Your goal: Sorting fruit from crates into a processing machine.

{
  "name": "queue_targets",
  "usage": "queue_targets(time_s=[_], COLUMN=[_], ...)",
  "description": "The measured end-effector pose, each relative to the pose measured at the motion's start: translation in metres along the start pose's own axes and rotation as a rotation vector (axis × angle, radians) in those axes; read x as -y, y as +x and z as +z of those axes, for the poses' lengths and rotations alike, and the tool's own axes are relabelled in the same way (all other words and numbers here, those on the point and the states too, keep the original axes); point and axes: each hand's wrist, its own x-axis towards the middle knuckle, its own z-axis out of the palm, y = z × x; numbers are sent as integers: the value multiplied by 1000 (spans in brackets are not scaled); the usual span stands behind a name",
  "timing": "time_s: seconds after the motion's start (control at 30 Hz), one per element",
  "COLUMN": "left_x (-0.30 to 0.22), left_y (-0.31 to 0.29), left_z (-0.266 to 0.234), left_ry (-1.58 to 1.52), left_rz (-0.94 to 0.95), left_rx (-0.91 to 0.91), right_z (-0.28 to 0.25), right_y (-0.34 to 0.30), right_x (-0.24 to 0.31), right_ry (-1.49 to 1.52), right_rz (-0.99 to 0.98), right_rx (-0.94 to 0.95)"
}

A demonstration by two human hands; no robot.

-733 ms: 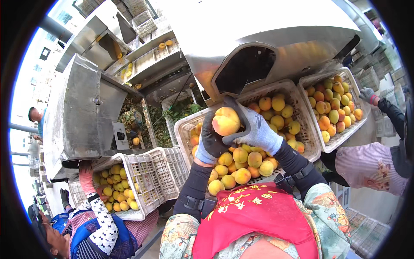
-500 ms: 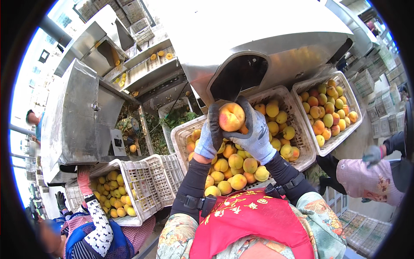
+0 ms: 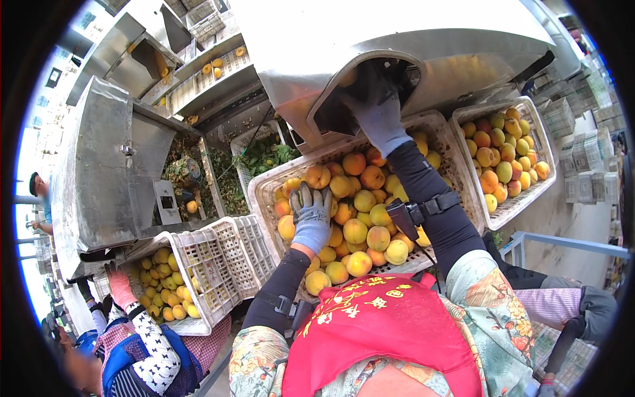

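A white plastic crate (image 3: 259, 193) in front of me is filled with yellow-orange peaches (image 3: 355, 230). My left hand (image 3: 311, 215), in a blue and grey glove, lies over the peaches at the crate's left side with its fingers stretched out, touching them. My right hand (image 3: 381, 119), gloved the same way, reaches into the dark opening (image 3: 410, 83) of the metal machine (image 3: 456, 73) above the crate. Its fingers are in shadow, and whether they hold anything does not show. A dim rounded shape, possibly a peach, is inside the opening.
Another crate of peaches (image 3: 552, 175) stands to the right. At the left, a co-worker's pink-gloved hand (image 3: 121, 288) is beside a tilted crate (image 3: 211, 278) of peaches. Leaves lie in a crate (image 3: 241, 165) behind. A blue rail (image 3: 569, 243) and another person are at the right.
Both hands were together around a peach above the crate. My right hand has moved up into the machine's opening; my left has come down onto the peaches, and that peach is no longer plainly visible.
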Motion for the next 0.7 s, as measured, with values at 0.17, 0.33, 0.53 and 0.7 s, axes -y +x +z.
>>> queue_targets(time_s=[0.17, 0.33, 0.53, 0.7], left_x=[19, 21, 21, 0], left_y=[6, -2, -19, -22], left_z=[13, -4, -28, -65], left_ry=[49, -149, -1584, -2849], left_rz=[101, 27, -309, -145], left_rx=[12, -90, -413, 96], right_z=[-33, 5, 34, -20], right_y=[-103, -177, -185, -150], right_x=[-16, -7, -10, 41], right_ry=[22, -73, 232, 589], right_rz=[21, 112, 246, 205], right_rx=[402, 831, 744, 456])
